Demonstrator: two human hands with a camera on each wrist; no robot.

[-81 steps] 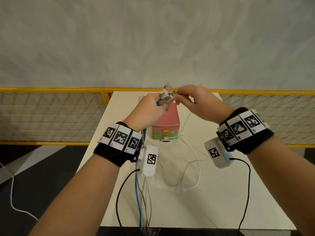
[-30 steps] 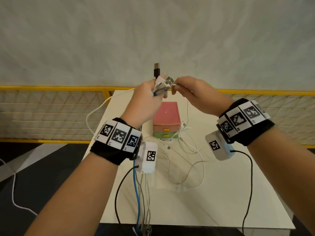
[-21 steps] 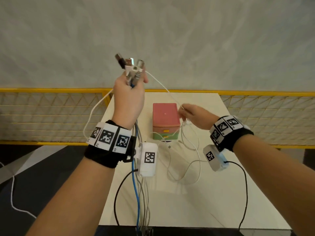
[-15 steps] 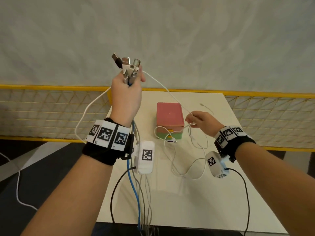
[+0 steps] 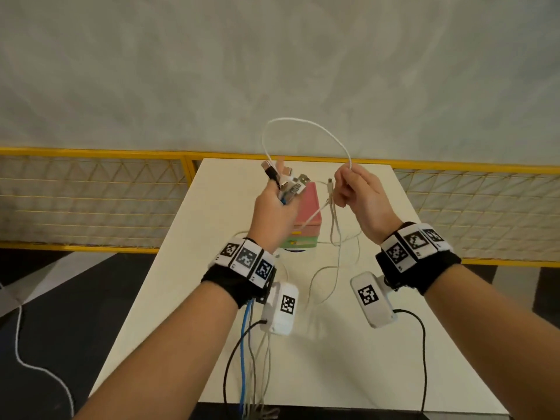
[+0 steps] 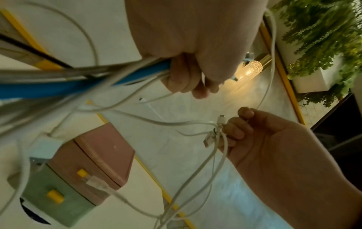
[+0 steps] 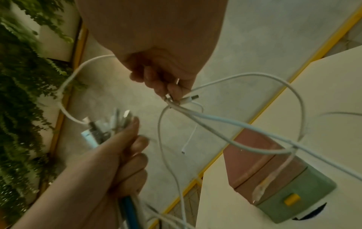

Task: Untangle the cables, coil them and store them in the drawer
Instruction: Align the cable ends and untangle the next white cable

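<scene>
1. the left hand (image 5: pixel 274 209) sits just left of centre in the head view, fingers clenched around a bundle of cables (image 5: pixel 251 344) whose plug ends (image 5: pixel 288 180) fan out above the fist; the blue cable (image 6: pixel 49 88) and several grey and white ones trail down to the lower edge of the frame.
2. the right hand (image 5: pixel 362 197) is right of centre, level with the left, its thumb and fingertips pinching a white cable (image 5: pixel 306 121) (that cable arches up over both hands, from the plug ends to the pinch).
3. in the right wrist view, a small connector (image 7: pixel 191 98) sticks out just beside the pinching fingers (image 7: pixel 172 91), and several white strands hang from that spot.
4. the drawer unit (image 5: pixel 306 228), pink on top and green below with yellow handles, stands on the white table (image 5: pixel 348 359) between and behind the two hands; both drawers look closed.
5. loose white loops lie on the table just right of the unit, in the middle of the head view.
6. a yellow mesh railing (image 5: pixel 91 201) crosses the frame behind the table.
</scene>
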